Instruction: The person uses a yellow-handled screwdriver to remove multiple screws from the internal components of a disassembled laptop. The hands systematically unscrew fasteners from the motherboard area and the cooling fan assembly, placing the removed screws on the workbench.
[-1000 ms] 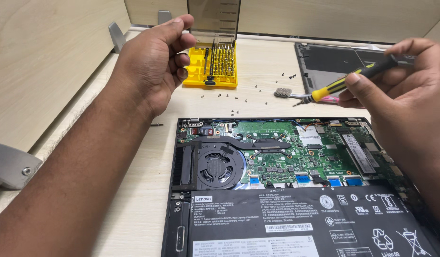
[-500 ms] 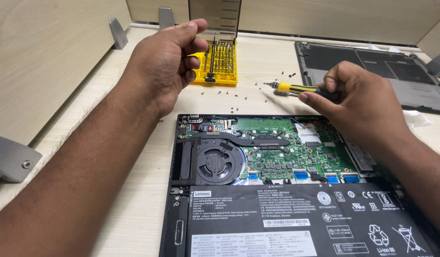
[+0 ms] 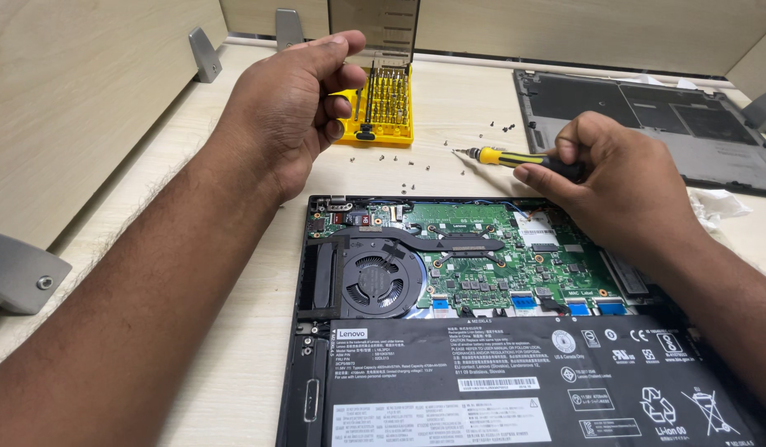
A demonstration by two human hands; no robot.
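— What sat furthest left?

— A grey metal bracket (image 3: 23, 273) on the desk (image 3: 234, 331). Next came the left hand (image 3: 292, 108), raised above the desk with its fingers (image 3: 337, 108) curled loosely inward; whether they held anything, I could not tell. Just behind it stood a yellow bit case (image 3: 383, 108), lid up, with small screws (image 3: 416, 165) scattered near it.

— And the middle?

— An opened laptop (image 3: 499, 323), its fan (image 3: 379, 277), green board and black battery showing.

— The right side?

— The right hand (image 3: 623, 182) hovered over the laptop's upper edge, fingers closed around a yellow-and-black screwdriver (image 3: 511, 159), tip pointing left. The removed bottom cover (image 3: 648, 124) lay behind.
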